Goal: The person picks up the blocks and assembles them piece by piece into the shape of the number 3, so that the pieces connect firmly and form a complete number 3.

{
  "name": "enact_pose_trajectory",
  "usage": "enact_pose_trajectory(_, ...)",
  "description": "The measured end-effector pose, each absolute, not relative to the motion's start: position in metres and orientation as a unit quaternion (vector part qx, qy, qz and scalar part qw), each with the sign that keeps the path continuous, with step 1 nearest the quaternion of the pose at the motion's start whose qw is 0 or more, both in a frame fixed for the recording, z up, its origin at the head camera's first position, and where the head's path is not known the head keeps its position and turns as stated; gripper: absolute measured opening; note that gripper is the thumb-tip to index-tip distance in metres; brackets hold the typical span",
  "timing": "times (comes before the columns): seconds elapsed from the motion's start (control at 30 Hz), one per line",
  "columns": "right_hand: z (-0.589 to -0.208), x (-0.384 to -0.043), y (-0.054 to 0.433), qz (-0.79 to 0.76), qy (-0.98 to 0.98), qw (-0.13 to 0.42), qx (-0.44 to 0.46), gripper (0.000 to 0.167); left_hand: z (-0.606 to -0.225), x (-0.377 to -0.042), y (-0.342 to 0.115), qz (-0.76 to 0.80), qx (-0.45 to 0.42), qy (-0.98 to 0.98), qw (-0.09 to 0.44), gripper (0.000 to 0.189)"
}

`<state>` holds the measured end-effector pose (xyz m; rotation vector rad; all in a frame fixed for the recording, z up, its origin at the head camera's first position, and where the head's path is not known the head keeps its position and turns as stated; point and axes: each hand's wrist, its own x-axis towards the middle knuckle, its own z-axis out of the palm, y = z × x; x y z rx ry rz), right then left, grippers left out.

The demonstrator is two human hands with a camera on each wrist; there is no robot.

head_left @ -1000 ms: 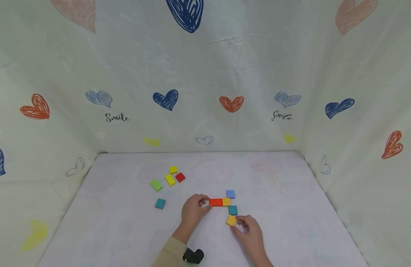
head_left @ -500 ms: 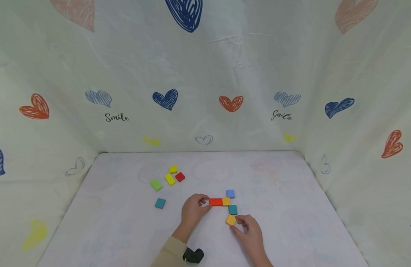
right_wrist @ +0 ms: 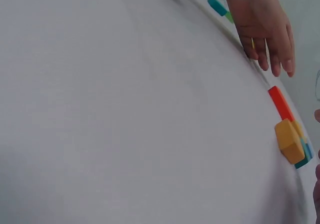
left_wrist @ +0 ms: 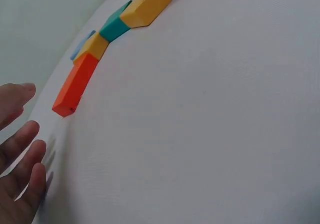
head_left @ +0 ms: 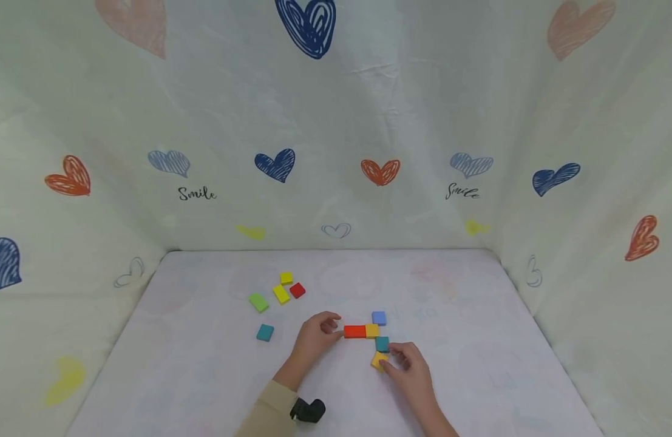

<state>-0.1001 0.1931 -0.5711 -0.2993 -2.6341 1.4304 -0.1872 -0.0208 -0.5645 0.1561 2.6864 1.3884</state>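
My left hand (head_left: 312, 338) hovers with loose fingers just left of a long red-orange block (head_left: 354, 332); the left wrist view shows a gap between its fingers and that block (left_wrist: 75, 87). An orange-yellow block (head_left: 372, 331) touches its right end, and a teal block (head_left: 382, 344) sits at the corner nearer me. A second orange block (head_left: 377, 360) lies turned at an angle against the teal one. My right hand (head_left: 413, 370) is beside these two, thumb over the front orange block's edge in the head view, fingers bent loosely, gripping nothing visible.
A light blue block (head_left: 379, 318) lies behind the row. Left of it are a teal block (head_left: 264, 332), a green block (head_left: 258, 302), two yellow blocks (head_left: 281, 294) and a red block (head_left: 297, 291). The white table (head_left: 204, 364) is enclosed by heart-printed cloth (head_left: 336, 121).
My left fingers have spread and come away from the red-orange block. My right hand has loosened off the front orange block, its index finger shifting up towards the teal block.
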Motion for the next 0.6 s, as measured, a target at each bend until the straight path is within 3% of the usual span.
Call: enact_pose_trajectory(0.6,-0.532,-0.157,0.165,0.5,-0.861,-0.04,0.08,0.034,-0.53,-0.23,-0.09,0.367,0.065,0.927,0.05,0.033)
